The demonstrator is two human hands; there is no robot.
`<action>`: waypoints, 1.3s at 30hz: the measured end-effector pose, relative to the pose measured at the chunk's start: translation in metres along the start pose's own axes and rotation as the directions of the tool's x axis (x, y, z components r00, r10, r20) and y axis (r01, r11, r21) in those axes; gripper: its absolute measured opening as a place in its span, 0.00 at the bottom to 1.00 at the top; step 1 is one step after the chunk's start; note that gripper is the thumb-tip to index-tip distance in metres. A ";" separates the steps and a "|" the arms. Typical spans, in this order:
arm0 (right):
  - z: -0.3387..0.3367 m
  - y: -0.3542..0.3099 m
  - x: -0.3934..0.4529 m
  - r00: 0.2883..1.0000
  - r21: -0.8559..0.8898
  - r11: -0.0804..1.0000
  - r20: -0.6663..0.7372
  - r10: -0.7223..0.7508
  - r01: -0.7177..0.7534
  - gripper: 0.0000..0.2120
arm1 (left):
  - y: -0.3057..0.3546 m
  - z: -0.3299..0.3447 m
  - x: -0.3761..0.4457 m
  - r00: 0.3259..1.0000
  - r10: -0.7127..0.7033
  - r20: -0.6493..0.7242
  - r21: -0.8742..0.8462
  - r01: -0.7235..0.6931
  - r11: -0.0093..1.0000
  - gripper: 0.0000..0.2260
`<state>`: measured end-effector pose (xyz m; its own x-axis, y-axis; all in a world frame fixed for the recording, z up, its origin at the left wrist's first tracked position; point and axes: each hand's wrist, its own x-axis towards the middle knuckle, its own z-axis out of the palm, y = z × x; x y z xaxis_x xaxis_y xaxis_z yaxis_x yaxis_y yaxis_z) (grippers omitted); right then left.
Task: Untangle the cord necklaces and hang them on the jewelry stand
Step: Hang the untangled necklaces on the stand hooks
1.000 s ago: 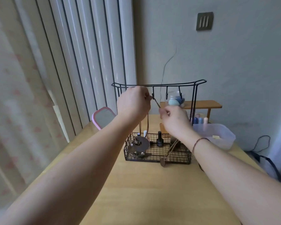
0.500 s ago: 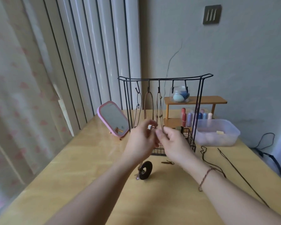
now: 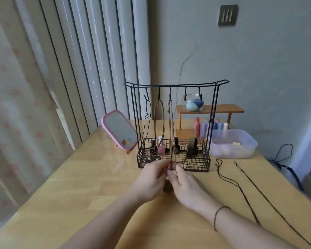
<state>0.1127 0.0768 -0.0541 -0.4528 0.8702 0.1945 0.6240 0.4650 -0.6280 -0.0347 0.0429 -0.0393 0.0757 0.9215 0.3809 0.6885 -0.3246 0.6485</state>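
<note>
Tan cord [image 3: 171, 133] now hangs from the third hook of the jewelry stand [image 3: 176, 85], having been lifted there a second ago. Its lower end is pinched by the left hand [image 3: 153, 178] and right hand [image 3: 184, 182], lowered since. A dark cord [image 3: 244, 191] is left on the worktop [image 3: 90, 177], unhung.

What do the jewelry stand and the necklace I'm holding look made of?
Jewelry stand: thin black wire, probably painted metal with a matte finish, judging by its slim rods, hooks and mesh basket. Tan necklace, pinched by the left hand and right hand: a dull brown knotted cord, possibly waxed cotton or leather; the picture cannot settle which.
</note>
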 end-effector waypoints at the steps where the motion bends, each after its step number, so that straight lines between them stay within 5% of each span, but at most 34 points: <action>1: 0.002 0.000 0.001 1.000 -0.033 0.999 -0.024 0.006 -0.007 0.16 | 0.000 0.001 0.001 1.000 0.005 -0.003 0.012 -0.005 1.000 0.18; 5: -0.001 -0.001 0.006 0.996 -0.190 0.981 -0.087 0.033 -0.049 0.18 | 0.005 -0.006 0.005 0.997 -0.006 0.080 0.050 0.002 0.999 0.26; 13: -0.039 -0.006 0.058 0.958 -0.336 0.927 -0.277 0.071 -0.165 0.16 | 0.036 -0.037 0.049 0.995 -0.044 0.087 -0.029 0.047 0.998 0.22; 16: -0.047 -0.011 0.088 0.982 -0.528 0.841 -0.188 0.022 -0.120 0.15 | 0.046 -0.048 0.066 0.997 -0.054 0.046 -0.041 0.056 0.998 0.21; 19: -0.035 -0.009 0.109 0.997 -0.658 0.750 0.071 -0.029 0.069 0.16 | 0.048 -0.056 0.076 0.996 -0.072 0.056 0.041 0.070 0.997 0.21; 23: -0.016 0.002 0.114 0.958 -0.633 0.748 0.287 -0.013 0.200 0.16 | 0.041 -0.057 0.073 0.988 -0.073 0.136 0.118 0.057 0.991 0.20; 30: -0.020 -0.009 0.130 0.928 -0.386 0.918 0.367 0.063 0.090 0.18 | 0.021 -0.049 0.060 0.982 -0.057 0.179 0.260 0.008 0.965 0.19; 34: -0.035 0.000 0.129 0.926 -0.273 0.961 0.372 0.064 0.043 0.07 | 0.012 -0.051 0.056 0.981 -0.084 0.172 0.244 0.040 0.969 0.18; 39: -0.039 0.014 0.121 0.951 -0.330 0.944 0.284 0.123 -0.024 0.15 | 0.009 -0.048 0.054 0.976 -0.152 0.158 0.193 0.120 0.974 0.18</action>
<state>0.0915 0.1948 -0.0093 -0.5343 0.8386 -0.1065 0.8100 0.4719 -0.3482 -0.0594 0.0800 0.0187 0.0836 0.9821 0.1689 0.8187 -0.1643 0.5502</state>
